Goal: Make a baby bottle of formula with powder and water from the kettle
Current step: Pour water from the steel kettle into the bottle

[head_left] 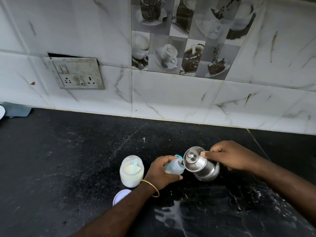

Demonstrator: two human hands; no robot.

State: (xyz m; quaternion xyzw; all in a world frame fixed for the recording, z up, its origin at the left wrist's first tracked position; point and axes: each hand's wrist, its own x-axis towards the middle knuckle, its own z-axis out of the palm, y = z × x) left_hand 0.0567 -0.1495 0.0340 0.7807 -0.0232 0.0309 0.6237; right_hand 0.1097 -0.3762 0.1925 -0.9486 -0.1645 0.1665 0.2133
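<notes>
item: pouring step, water into baby bottle (174, 166). bottle sits tilted near the centre-low part of the view, its open mouth turned toward 3 o'clock, held above the black bench (68, 159). left hand (162, 171): grip curled round the bottle body. right hand (229, 156): grip pinching the steel kettle (200, 164) near its rim, thumb on the lid edge; kettle tipped toward 9 o'clock, its lip touching or just beside the bottle mouth, cannot tell which. water stream not discernible.

item: powder jar (131, 171), open, at 9 o'clock of the bottle, pale scoop (136, 164) standing inside. jar lid (121, 196) lies at 6 o'clock of the jar.

handling note: likely best to keep the lid pinned with the thumb, tip slowly, hold the bottle mouth right under the lip, and level the bottle to read the fill. spill risk seems high given the narrow mouth.
</notes>
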